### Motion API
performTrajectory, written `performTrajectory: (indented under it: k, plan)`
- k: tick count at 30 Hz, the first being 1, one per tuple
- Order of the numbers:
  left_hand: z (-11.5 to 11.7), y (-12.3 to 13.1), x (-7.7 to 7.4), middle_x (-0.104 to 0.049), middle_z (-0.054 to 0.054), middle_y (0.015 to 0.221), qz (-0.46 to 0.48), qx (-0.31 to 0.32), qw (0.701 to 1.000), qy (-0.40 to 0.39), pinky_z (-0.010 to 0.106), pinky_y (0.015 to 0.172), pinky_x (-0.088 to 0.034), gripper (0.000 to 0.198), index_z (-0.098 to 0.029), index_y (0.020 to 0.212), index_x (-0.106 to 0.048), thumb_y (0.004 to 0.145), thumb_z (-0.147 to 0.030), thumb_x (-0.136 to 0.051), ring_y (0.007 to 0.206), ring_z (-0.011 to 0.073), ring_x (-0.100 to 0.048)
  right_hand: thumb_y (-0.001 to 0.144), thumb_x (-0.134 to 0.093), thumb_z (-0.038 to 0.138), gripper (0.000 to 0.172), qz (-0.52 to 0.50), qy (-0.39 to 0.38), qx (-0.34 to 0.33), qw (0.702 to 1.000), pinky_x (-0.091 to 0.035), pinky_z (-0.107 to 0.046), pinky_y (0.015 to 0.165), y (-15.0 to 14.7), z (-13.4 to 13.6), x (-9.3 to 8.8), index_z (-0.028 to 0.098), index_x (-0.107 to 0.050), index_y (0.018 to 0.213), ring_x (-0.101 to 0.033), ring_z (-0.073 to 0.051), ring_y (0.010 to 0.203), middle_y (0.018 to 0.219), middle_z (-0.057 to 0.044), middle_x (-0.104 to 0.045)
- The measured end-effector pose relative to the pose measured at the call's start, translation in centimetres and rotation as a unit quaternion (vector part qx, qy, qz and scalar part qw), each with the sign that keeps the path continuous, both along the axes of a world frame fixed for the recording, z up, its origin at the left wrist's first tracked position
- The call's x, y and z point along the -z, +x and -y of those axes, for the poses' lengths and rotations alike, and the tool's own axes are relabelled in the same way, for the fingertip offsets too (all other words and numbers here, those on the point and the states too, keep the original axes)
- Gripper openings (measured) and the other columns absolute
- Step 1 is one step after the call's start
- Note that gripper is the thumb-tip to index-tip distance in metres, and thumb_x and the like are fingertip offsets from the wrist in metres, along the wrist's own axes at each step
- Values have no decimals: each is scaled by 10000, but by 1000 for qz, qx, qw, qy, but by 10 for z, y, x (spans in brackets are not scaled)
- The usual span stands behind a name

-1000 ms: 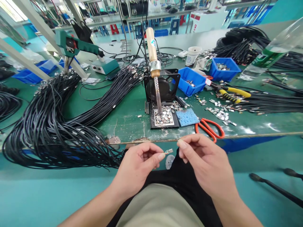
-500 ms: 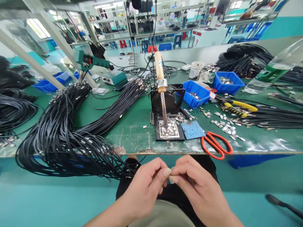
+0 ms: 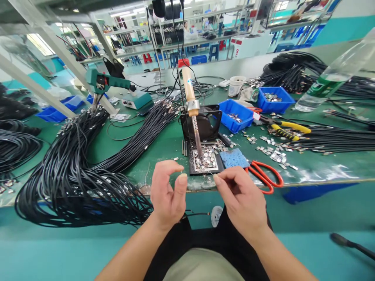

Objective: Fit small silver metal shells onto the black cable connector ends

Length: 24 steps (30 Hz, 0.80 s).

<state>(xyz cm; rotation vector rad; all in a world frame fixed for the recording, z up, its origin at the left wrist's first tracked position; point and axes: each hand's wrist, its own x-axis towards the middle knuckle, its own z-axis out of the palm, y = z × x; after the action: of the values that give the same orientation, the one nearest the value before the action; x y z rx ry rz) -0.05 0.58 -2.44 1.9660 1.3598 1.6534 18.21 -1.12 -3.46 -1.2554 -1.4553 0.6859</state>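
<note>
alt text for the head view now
A person's left hand is open and the right hand pinches what seems a thin strand at a green workbench. Beyond, a wooden-handled soldering iron slants over small metal pieces; black cables lie left.

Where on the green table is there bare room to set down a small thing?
The table looks mostly bare between the black cables and the fan, and along its front, right of the red handles. Crowded: around the soldering iron, with metal pieces and a blue sponge.
</note>
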Motion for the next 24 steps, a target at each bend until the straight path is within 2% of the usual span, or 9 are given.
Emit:
performTrajectory:
  k: [3, 6, 15, 24]
  plan:
    - [-18, 5, 5, -589, 105, 1112, 10, 13, 997, 74, 445, 969, -493, 287, -193, 1123, -584, 989, -433, -501, 1083, 257, -578, 995, -634, 257, 115, -3, 6, 15, 1000, -430, -290, 642, -5, -8, 2, 206, -634, 891, -525, -140, 723, 865, -13, -585]
    - [-27, 11, 7, -586, 109, 1117, 24, 18, 995, 98, 461, 967, -496, 289, -184, 1129, -586, 986, -421, -502, 1091, 259, -581, 996, -630, 254, 112, -5, 5, 12, 1000, -432, -289, 645, -8, -14, 5, 205, -635, 895, -524, -138, 724, 862, -10, -582]
    - [-28, 13, 9, -599, 95, 1059, 33, 32, 995, 84, 432, 931, -483, 179, -160, 1089, -614, 985, -279, -530, 1037, 231, -584, 997, -632, 236, 101, -15, 7, 2, 1000, -435, -283, 656, -9, -15, 6, 204, -638, 902, -525, -125, 747, 889, -7, -582]
    - [-31, 13, 11, -606, 85, 1034, 30, 47, 994, 90, 410, 891, -488, 136, -161, 1070, -622, 954, -207, -568, 1010, 221, -587, 985, -644, 220, 84, -16, 20, -2, 1000, -443, -271, 642, -9, -17, 9, 209, -651, 902, -537, -114, 746, 884, 4, -591]
